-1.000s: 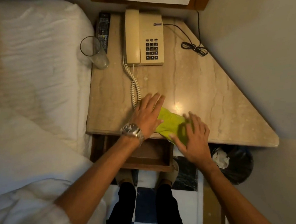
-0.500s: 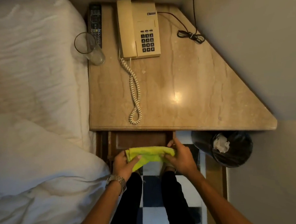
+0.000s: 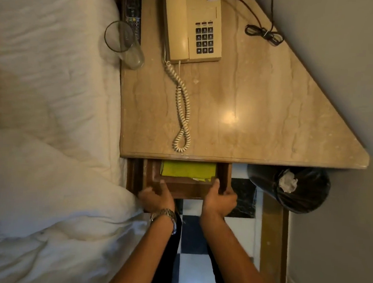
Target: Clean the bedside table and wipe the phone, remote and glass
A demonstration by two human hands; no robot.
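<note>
Now I have both hands on the drawer (image 3: pixel 186 189): the left hand (image 3: pixel 157 198) and the right hand (image 3: pixel 220 200) each curl round its front board, thumbs over the top edge, holding nothing else. The yellow cloth (image 3: pixel 188 169) lies folded inside; it looks soft and light, so I'd pinch it by a fold. On the bedside table (image 3: pixel 272 103) the glass (image 3: pixel 124 44) stands just beside the remote (image 3: pixel 133 9). It's likely fragile and slick, best wrapped round its wall. The phone (image 3: pixel 192 24) sits at the back.
</note>
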